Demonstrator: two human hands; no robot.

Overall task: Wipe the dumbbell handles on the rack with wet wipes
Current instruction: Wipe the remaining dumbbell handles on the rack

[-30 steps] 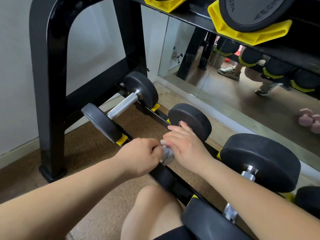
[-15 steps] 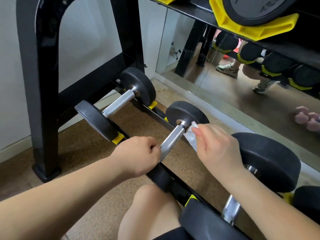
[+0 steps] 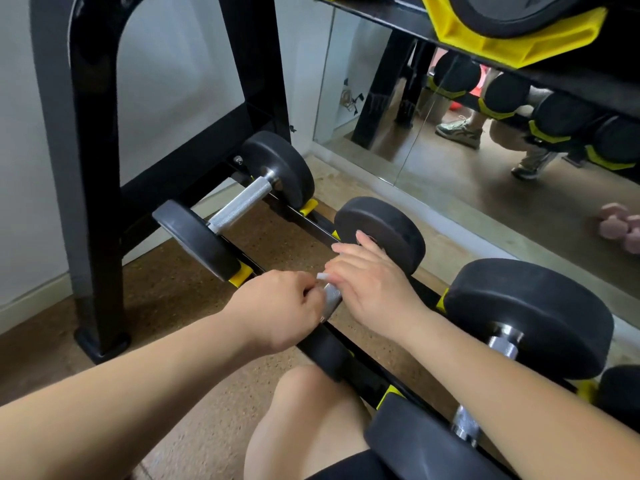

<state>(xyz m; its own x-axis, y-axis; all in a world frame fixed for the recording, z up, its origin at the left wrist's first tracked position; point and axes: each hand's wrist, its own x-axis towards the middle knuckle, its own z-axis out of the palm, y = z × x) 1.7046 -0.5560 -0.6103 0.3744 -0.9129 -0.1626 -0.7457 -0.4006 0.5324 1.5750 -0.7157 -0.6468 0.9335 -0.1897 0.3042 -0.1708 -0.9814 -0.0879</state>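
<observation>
Gripping handle [image 3: 330,300], left hand [image 3: 280,308]; right hand [image 3: 372,289] holds wipe [image 3: 322,276].

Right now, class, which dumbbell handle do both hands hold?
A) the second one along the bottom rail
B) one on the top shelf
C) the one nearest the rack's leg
A: the left hand and right hand both wrap the second dumbbell's handle, a corner of wet wipe showing between them; the first dumbbell's handle lies bare.

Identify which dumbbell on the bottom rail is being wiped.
The second dumbbell from left: left hand grips its handle, right hand holds a wipe on it; others untouched.
</observation>
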